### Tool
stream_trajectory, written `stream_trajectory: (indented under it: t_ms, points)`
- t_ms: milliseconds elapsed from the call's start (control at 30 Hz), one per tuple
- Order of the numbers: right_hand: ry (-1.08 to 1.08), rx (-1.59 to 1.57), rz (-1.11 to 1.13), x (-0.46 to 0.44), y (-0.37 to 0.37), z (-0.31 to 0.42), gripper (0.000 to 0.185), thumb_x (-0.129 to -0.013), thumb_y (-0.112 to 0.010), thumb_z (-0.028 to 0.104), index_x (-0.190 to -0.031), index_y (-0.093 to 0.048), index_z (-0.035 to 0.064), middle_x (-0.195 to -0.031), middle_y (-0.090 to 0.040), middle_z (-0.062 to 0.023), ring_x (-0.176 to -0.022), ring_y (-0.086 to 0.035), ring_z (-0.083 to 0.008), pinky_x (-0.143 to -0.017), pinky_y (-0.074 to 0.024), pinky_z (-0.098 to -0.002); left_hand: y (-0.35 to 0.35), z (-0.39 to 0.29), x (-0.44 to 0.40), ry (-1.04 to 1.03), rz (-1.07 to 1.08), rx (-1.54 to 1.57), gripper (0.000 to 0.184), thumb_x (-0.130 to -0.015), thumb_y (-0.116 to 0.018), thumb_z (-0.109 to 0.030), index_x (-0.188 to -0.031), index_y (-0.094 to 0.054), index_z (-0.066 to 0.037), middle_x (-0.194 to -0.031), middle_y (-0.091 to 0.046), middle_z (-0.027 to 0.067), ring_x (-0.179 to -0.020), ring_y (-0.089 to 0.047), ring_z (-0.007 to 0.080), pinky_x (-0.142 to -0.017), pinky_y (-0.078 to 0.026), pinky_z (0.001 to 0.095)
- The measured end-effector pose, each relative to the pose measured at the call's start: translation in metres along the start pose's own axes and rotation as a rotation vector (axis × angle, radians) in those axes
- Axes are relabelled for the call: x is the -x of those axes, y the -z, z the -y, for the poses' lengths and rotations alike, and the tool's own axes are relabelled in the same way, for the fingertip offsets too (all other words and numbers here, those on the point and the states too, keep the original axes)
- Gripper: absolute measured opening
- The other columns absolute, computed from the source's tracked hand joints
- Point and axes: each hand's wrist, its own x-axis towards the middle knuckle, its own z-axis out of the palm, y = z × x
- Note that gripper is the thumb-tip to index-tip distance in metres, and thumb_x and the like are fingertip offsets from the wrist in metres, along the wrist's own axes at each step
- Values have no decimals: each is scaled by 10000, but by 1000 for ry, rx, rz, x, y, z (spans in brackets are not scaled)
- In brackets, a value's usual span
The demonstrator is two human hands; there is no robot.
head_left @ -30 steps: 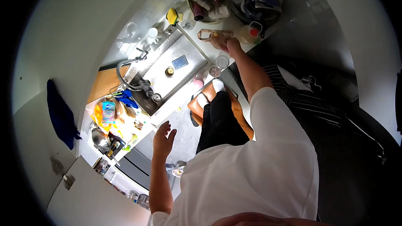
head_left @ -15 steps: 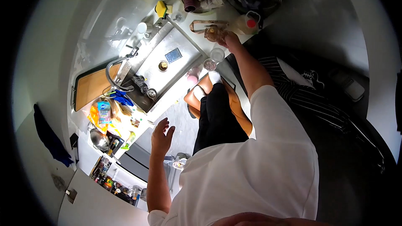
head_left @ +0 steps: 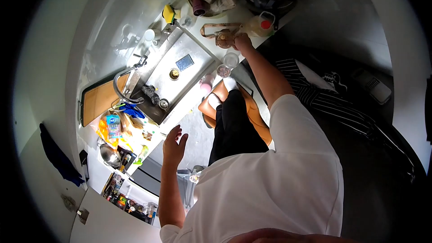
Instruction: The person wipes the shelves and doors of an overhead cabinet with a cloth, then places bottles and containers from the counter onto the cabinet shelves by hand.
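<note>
My right hand (head_left: 243, 42) is closed on the side of a glass mug (head_left: 223, 39) with something brownish inside, on the white counter right of the sink. A brown strap-like frame (head_left: 209, 30) lies just behind the mug. Close by are a clear glass (head_left: 231, 60) and a small bowl (head_left: 223, 70) at the counter's front edge. My left hand (head_left: 174, 145) hangs in the air in front of the counter, fingers apart, holding nothing.
The steel sink (head_left: 191, 47) holds a blue-grey pad (head_left: 184, 62). Its curved faucet (head_left: 118, 85) is at the left. A jug with a red cap (head_left: 265, 24) and a basin of bottles (head_left: 227, 6) stand behind. A pink object (head_left: 205, 87) sits at the front edge.
The view has swung, so the sink and counter appear farther left. My right hand stays at the mug, which has shifted slightly with it in the view. My left hand stays open.
</note>
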Motion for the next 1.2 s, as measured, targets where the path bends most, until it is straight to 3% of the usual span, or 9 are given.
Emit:
stream_trajectory:
  t_ms: [133,233,333,400,433,600,900,1000,1200]
  points:
    - [112,618,-76,3,-7,-1,215,-919,-654,170,-1040,-677,-6,-920,-714,-187,-840,-709,-332,-763,-591,-366,-1,3,1,1,-8,-5,488,-941,-765,-186,-1378,-617,-26,-1214,-729,149,-1054,-709,252,-932,-552,368]
    - [-69,67,-121,-3,-32,-18,313,-909,-670,180,-1137,-647,-34,-1017,-712,-227,-919,-713,-351,-824,-575,-419,-2,3,1,-2,-9,7,484,-941,-765,-184,-1375,-620,-26,-1206,-732,147,-1047,-711,249,-925,-555,366]
    - [-55,470,12,17,-5,13,249,-861,-682,151,-1034,-714,-26,-1010,-748,-216,-942,-729,-343,-785,-545,-482,-7,14,-1,-19,-25,62,481,-939,-766,-182,-1370,-624,-22,-1197,-736,149,-1042,-714,248,-921,-557,366]
    - [-707,-625,-353,18,-3,25,446,-896,-662,235,-1205,-577,-75,-1131,-700,-294,-1037,-706,-400,-901,-557,-515,-8,16,-1,-18,-24,79,480,-938,-767,-183,-1368,-626,-22,-1196,-737,149,-1043,-713,249,-921,-556,367]
    - [-707,-623,-352,19,-2,26,446,-896,-662,235,-1205,-577,-75,-1131,-700,-294,-1037,-706,-400,-901,-557,-515,-8,17,-1,-19,-25,95,478,-938,-767,-183,-1366,-628,-23,-1194,-738,149,-1043,-713,250,-922,-556,368]
    - [-511,-89,-248,3,-29,9,522,-899,-661,280,-1250,-505,-75,-1169,-658,-295,-1071,-669,-470,-965,-543,-520,-7,16,0,6,-15,57,481,-937,-767,-185,-1371,-628,-31,-1199,-737,148,-1050,-709,250,-924,-555,373]
    - [71,71,-1086,-68,156,108,740,-726,-895,286,-1290,-543,-39,-1190,-614,-265,-1169,-583,-420,-996,-477,-500,-5,14,-13,-21,-40,41,482,-933,-777,-197,-1367,-634,-42,-1175,-739,149,-1052,-712,253,-924,-556,374]
    - [-168,-226,-602,-105,188,111,719,-707,-923,318,-1249,-567,8,-1095,-659,-204,-1062,-633,-401,-903,-512,-507,-8,15,-14,-23,-55,-17,487,-928,-782,-212,-1358,-635,-37,-1169,-740,153,-1024,-716,262,-895,-565,377]
    - [55,-583,-727,-225,123,40,604,-774,-887,293,-1247,-620,28,-1148,-688,-181,-1078,-667,-374,-897,-547,-502,-16,29,-7,-2,-36,-35,486,-931,-775,-240,-1344,-632,-27,-1171,-738,163,-1033,-719,277,-910,-567,386]
